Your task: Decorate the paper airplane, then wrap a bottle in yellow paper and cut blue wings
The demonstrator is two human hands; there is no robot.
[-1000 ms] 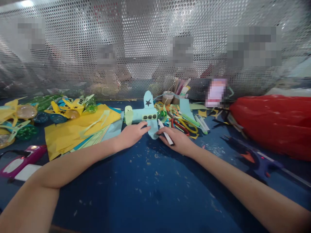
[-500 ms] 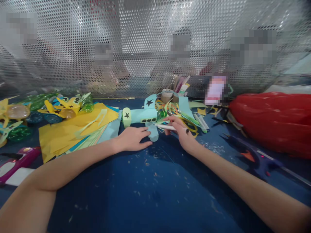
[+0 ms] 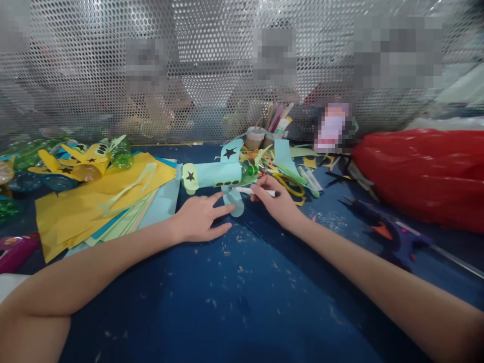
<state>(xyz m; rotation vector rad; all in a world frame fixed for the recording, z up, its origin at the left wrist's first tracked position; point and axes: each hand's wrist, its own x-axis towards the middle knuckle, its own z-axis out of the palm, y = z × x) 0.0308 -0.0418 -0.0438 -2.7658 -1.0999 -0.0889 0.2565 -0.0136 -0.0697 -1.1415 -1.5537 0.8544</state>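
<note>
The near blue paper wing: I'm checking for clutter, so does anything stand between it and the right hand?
Only the white marker, held in the right hand, spans the gap to the blue paper wing; nothing else visible stands between. The left hand overlaps the wing from the other side.

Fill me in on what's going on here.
A person is working on a toy plane, a green bottle wrapped in blue paper, lying on a blue table. The right hand holds a white pen with its tip at the near wing. The left hand is spread, palm down, its fingers at that same wing. The far wing bears a black star; no finished star shows on the near one. Yellow paper lies to the left.
</note>
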